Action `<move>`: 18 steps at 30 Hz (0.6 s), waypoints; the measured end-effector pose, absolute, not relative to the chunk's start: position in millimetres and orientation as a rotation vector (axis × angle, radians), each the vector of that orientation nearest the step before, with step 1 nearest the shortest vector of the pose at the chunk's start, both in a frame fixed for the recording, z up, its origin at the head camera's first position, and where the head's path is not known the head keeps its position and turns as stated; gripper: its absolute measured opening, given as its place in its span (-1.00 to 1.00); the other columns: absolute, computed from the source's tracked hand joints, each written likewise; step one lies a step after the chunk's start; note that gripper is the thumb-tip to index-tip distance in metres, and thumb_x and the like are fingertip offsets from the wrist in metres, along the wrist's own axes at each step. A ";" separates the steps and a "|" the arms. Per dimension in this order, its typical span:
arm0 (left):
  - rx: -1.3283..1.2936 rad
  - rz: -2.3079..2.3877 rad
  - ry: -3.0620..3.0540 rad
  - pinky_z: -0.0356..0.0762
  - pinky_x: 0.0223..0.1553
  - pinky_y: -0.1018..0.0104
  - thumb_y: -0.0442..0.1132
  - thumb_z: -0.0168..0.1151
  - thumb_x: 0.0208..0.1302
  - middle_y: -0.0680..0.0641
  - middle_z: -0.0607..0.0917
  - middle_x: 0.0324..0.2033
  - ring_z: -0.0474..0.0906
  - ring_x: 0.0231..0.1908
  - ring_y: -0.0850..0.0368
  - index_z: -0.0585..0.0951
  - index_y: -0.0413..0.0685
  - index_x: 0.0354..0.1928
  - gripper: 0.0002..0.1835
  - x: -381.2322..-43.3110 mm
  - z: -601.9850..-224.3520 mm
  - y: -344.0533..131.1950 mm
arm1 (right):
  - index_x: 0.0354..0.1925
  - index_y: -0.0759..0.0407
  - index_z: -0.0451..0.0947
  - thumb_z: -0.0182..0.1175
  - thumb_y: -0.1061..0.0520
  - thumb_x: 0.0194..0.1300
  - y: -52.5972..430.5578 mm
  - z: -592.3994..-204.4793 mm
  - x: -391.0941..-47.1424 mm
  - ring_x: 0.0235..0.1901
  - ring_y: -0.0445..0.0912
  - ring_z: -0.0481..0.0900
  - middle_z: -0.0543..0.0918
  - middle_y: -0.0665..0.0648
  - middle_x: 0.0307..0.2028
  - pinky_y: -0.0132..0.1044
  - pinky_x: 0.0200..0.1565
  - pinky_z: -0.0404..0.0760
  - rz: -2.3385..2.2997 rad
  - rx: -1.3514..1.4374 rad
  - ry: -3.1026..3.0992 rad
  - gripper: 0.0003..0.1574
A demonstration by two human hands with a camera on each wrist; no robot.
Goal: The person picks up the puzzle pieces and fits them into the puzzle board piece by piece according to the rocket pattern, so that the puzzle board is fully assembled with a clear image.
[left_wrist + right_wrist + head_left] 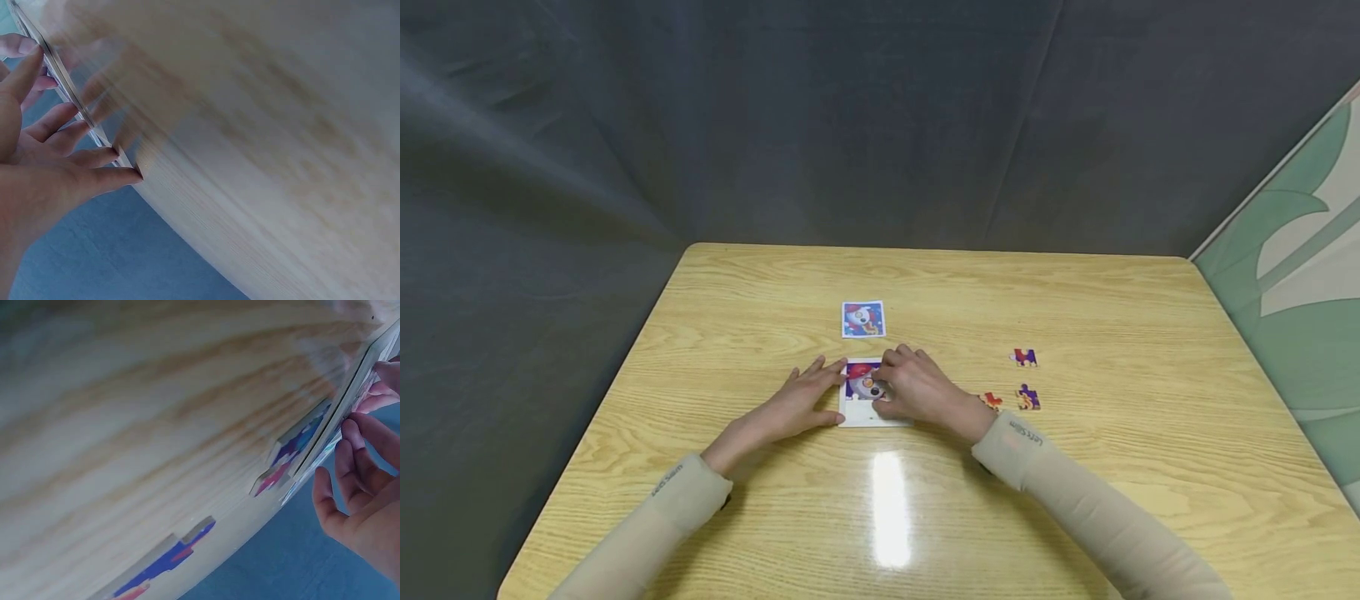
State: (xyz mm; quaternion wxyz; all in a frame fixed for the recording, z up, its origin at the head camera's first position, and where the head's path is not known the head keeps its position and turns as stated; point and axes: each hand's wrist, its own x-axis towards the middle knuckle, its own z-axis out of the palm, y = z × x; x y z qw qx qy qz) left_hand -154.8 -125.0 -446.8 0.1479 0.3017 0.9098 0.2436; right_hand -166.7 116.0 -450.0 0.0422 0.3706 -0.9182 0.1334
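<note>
A white-bordered puzzle board (857, 417) lies on the table, its upper part covered by a red, purple and white picture. My left hand (803, 402) rests at the board's left edge, fingers spread and fairly straight; in the left wrist view its fingertips (139, 179) touch along that edge. Over the right part of the board, my right hand (917, 385) has curled fingers, with thumb and forefinger at the sides of a puzzle piece (880, 389), mostly hidden beneath the hand. The right wrist view shows the curled fingers of the right hand (369, 487) beside the board's edge (337, 419).
Beyond the board lies a small picture card (863, 319). To the right are loose puzzle pieces: a red and purple one (1025, 357), a purple and orange one (1028, 397), and a red one (990, 401) partly behind the right wrist. A dark curtain (865, 125) hangs behind the table.
</note>
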 end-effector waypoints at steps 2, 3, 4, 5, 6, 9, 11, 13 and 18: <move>0.865 0.698 2.619 -0.23 0.33 -0.38 -0.06 0.31 0.24 -0.15 0.10 0.47 -0.15 0.45 -0.23 0.39 -0.19 0.30 -0.35 -154.6 -447.0 -125.1 | -0.08 0.13 0.69 0.39 -0.09 0.09 116.8 -449.6 -166.6 -0.23 -0.08 0.45 0.60 0.06 -0.22 -0.24 -0.26 0.51 0.437 1.134 -2.822 -0.54; 0.862 0.699 2.618 -0.24 0.33 -0.37 -0.06 0.31 0.24 -0.14 0.10 0.47 -0.15 0.45 -0.22 0.39 -0.19 0.30 -0.35 -154.6 -447.0 -125.0 | -0.07 0.13 0.69 0.39 -0.09 0.10 117.4 -449.5 -166.6 -0.22 -0.08 0.45 0.60 0.06 -0.21 -0.23 -0.25 0.52 0.454 1.134 -2.831 -0.53; 0.861 0.699 2.620 -0.24 0.33 -0.37 -0.06 0.31 0.24 -0.14 0.10 0.47 -0.15 0.45 -0.23 0.39 -0.19 0.30 -0.35 -154.5 -446.9 -125.1 | -0.07 0.13 0.69 0.40 -0.09 0.11 117.9 -448.8 -166.8 -0.22 -0.08 0.44 0.60 0.07 -0.20 -0.23 -0.24 0.53 0.471 1.133 -2.837 -0.53; 0.860 0.701 2.621 -0.24 0.33 -0.37 -0.06 0.31 0.24 -0.14 0.10 0.47 -0.15 0.45 -0.23 0.39 -0.19 0.30 -0.35 -154.5 -446.8 -125.1 | -0.06 0.13 0.69 0.41 -0.09 0.11 118.3 -448.4 -167.1 -0.22 -0.08 0.44 0.60 0.07 -0.20 -0.22 -0.23 0.53 0.490 1.133 -2.841 -0.52; 0.861 0.702 2.623 -0.24 0.33 -0.38 -0.06 0.31 0.24 -0.15 0.10 0.46 -0.15 0.45 -0.23 0.39 -0.19 0.30 -0.35 -154.4 -446.8 -125.2 | -0.06 0.13 0.69 0.42 -0.09 0.10 118.7 -447.9 -167.3 -0.22 -0.08 0.44 0.59 0.07 -0.19 -0.22 -0.22 0.53 0.508 1.133 -2.846 -0.52; 0.864 0.703 2.625 -0.24 0.33 -0.38 -0.07 0.31 0.24 -0.15 0.11 0.46 -0.15 0.45 -0.23 0.39 -0.19 0.30 -0.35 -154.3 -447.5 -125.2 | -0.06 0.15 0.68 0.42 -0.08 0.10 119.3 -447.6 -168.2 -0.22 -0.08 0.43 0.59 0.07 -0.20 -0.24 -0.22 0.52 0.528 1.142 -2.850 -0.51; 0.869 0.701 2.626 -0.24 0.32 -0.39 -0.07 0.31 0.24 -0.16 0.11 0.46 -0.15 0.45 -0.24 0.39 -0.19 0.30 -0.35 -154.0 -448.3 -125.4 | -0.06 0.16 0.68 0.42 -0.09 0.10 119.5 -448.4 -168.5 -0.23 -0.09 0.42 0.59 0.07 -0.20 -0.26 -0.23 0.50 0.533 1.149 -2.840 -0.51; 0.869 0.700 2.623 -0.24 0.32 -0.39 -0.06 0.31 0.23 -0.15 0.11 0.46 -0.15 0.45 -0.24 0.39 -0.18 0.30 -0.35 -153.8 -448.8 -125.2 | -0.06 0.18 0.68 0.42 -0.10 0.10 119.8 -449.1 -168.2 -0.24 -0.09 0.41 0.58 0.07 -0.21 -0.28 -0.24 0.47 0.531 1.154 -2.827 -0.49; 0.861 0.713 2.619 -0.25 0.32 -0.39 -0.07 0.32 0.22 -0.15 0.11 0.46 -0.16 0.45 -0.24 0.39 -0.19 0.29 -0.35 -153.2 -448.5 -124.8 | -0.06 0.20 0.67 0.39 -0.14 0.13 123.0 -446.2 -167.1 -0.27 -0.11 0.39 0.56 0.05 -0.22 -0.30 -0.26 0.44 0.553 1.149 -2.772 -0.46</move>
